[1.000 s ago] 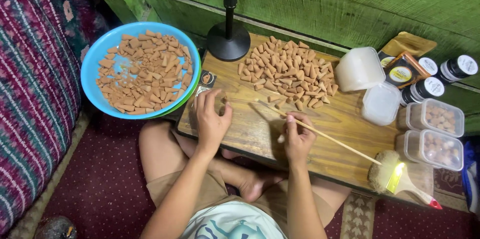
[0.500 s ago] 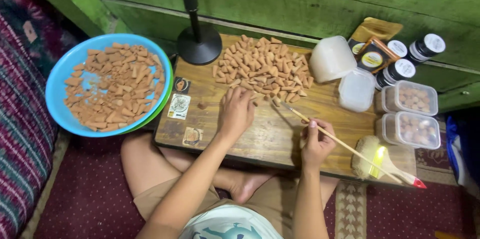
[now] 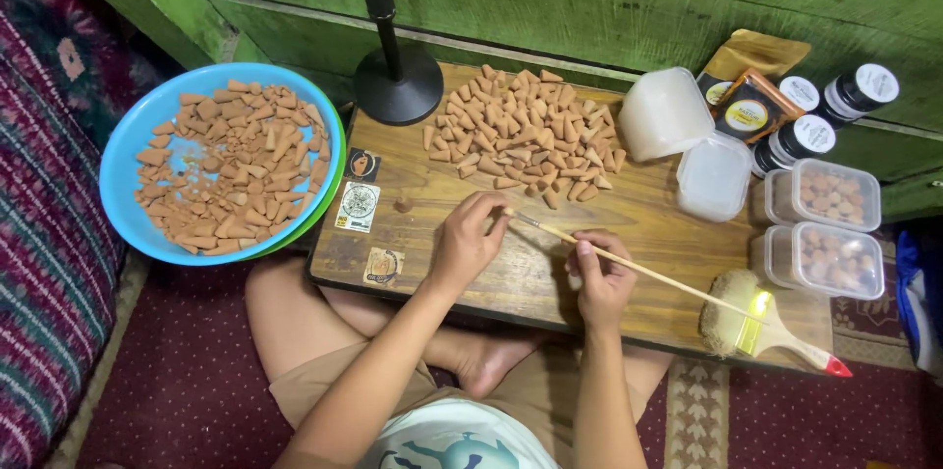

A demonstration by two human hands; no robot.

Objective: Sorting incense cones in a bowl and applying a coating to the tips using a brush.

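Head view looks straight down on a low wooden table (image 3: 629, 233) with my crossed legs under its near edge. My left hand (image 3: 467, 245) rests on the tabletop with its fingers curled together, the fingertips pinched around something small at the thin tip of a long stick (image 3: 638, 268); I cannot tell what that small piece is. My right hand (image 3: 601, 282) sits just beside it, closed on the stick partway along, thumb on top. The stick slants from the left fingertips across the right hand and out toward the right end of the table, where it passes over a wide paintbrush (image 3: 761, 324) with pale bristles, a yellow band and a red-tipped handle.

Beyond my hands, near the far edge, lies a loose heap of small tan cones (image 3: 526, 130), spread flat on the wood and apart from both hands. Left of the table, a round blue bowl (image 3: 128, 165) holds more of the same cones in a single scattered layer. A black stand base (image 3: 398, 84) sits on the far left corner with its pole rising upward. Right of the heap are two cloudy plastic tubs (image 3: 688, 145), then two clear lidded boxes (image 3: 830, 223) with cones inside, and dark jars (image 3: 835, 106) with white lids behind them.
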